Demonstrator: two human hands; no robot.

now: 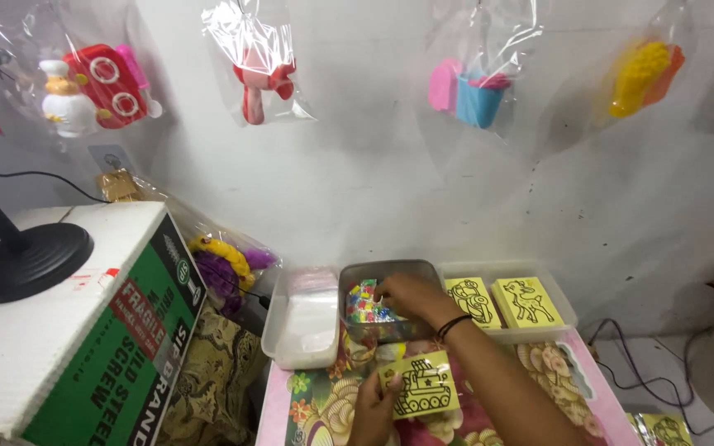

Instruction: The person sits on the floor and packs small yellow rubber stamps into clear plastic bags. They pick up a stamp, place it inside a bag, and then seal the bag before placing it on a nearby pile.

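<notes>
My right hand (406, 295) reaches into a grey tub (350, 277) full of small multicoloured pieces (363, 304), fingers curled down among them; whether it grips any is hidden. My left hand (373, 402) holds a yellow card printed with a black tank outline (421, 386) by its left edge, low over a flowery pink surface (311, 405). A black band sits on my right wrist.
A clear tray (559, 299) behind holds two more yellow outline cards (502, 301). A clear lidded box (301, 320) stands left of the tub. A green-and-white carton (84, 330) with a black stand base (25, 258) is at left. Bagged toys (258, 66) hang on the wall.
</notes>
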